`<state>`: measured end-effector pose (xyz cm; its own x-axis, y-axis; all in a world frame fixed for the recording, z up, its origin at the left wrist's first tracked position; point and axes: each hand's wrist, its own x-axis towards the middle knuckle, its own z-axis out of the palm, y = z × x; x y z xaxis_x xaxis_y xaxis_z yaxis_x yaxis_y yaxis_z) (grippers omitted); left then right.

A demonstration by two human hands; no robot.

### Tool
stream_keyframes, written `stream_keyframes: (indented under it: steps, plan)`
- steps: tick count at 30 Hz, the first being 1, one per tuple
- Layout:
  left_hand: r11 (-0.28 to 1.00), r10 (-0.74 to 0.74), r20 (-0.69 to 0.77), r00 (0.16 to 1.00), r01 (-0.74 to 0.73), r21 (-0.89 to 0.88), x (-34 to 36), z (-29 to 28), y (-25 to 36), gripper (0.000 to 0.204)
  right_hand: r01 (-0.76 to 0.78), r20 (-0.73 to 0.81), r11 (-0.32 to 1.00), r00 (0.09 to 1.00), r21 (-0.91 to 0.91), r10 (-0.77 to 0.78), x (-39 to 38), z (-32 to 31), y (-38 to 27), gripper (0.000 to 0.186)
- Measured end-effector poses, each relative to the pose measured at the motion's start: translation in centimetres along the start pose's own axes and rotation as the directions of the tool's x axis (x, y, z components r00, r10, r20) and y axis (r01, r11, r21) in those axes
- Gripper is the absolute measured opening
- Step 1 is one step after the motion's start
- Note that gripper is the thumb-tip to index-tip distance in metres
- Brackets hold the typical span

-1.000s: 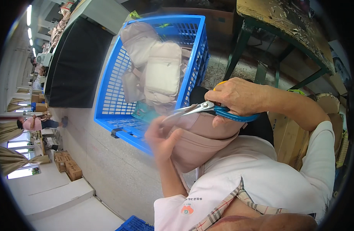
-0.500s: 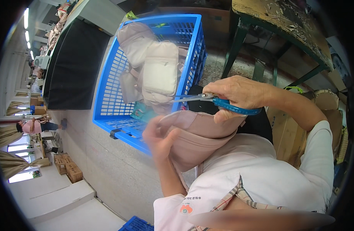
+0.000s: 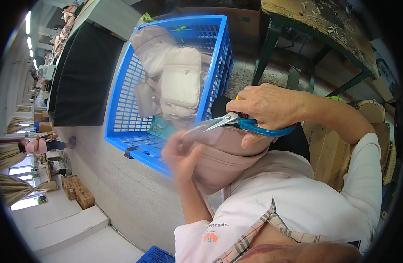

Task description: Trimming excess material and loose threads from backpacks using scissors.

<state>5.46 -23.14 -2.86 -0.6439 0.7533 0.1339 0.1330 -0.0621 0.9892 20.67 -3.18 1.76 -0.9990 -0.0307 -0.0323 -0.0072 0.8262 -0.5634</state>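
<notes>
My right hand point(image 3: 269, 105) is closed on scissors point(image 3: 263, 128) with blue-green handles. Their silver blades point leftward over the upper rim of a dusty-pink fabric bag point(image 3: 230, 164) lying against my lap. My left hand point(image 3: 181, 160), blurred by motion, grips that bag's left edge, thumb on the outside, close to the blade tips. Just beyond both hands stands a blue plastic crate point(image 3: 116, 125) holding several pale beige and pink padded bag pieces point(image 3: 180, 76).
A green-framed worktable point(image 3: 315, 26) is at upper right, flattened cardboard point(image 3: 326, 158) beside me at right. A black-covered cabinet point(image 3: 83, 74) stands left of the crate. Cartons point(image 3: 84, 197) sit along the left wall, where another person point(image 3: 37, 144) in pink stands. Another blue crate point(image 3: 155, 255) shows at the bottom.
The scissors rose to level half a second ago and are now angled down toward the bag's rim again. Both my hands and the bag have shifted slightly leftward.
</notes>
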Motion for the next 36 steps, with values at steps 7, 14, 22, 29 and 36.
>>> stream_keyframes:
  steps: [7, 14, 22, 29, 36]
  plan:
    - [0.999, 0.014, -0.013, 1.0, -0.014, -0.034, 0.0, 0.2, -0.2, 0.037, -0.071, 0.05, 0.997, 0.996, 0.012, 0.07, 0.1, 0.3, 0.0, 0.062]
    - [0.997, -0.036, 0.003, 0.999, 0.036, -0.066, 0.0, -0.1, -0.1, 0.04, -0.035, -0.066, 0.971, 0.996, 0.235, 0.052, 0.0, 1.7, 0.5, 0.052]
    - [0.995, -0.02, -0.034, 0.999, 0.017, -0.093, 0.2, 0.4, 0.1, 0.042, -0.139, -0.108, 0.965, 0.98, 0.224, 0.166, -1.1, 2.4, 0.9, 0.075]
    - [0.995, -0.015, -0.026, 1.0, 0.013, -0.098, 0.3, 0.4, -0.2, 0.041, -0.123, -0.066, 0.976, 0.988, 0.179, 0.136, -1.1, 2.9, 0.6, 0.068]
    - [0.982, -0.151, 0.079, 0.985, 0.159, -0.099, 0.1, -0.4, -0.3, 0.033, -0.041, -0.194, 0.988, 0.978, 0.149, 0.07, -1.0, 3.2, 0.7, 0.053]
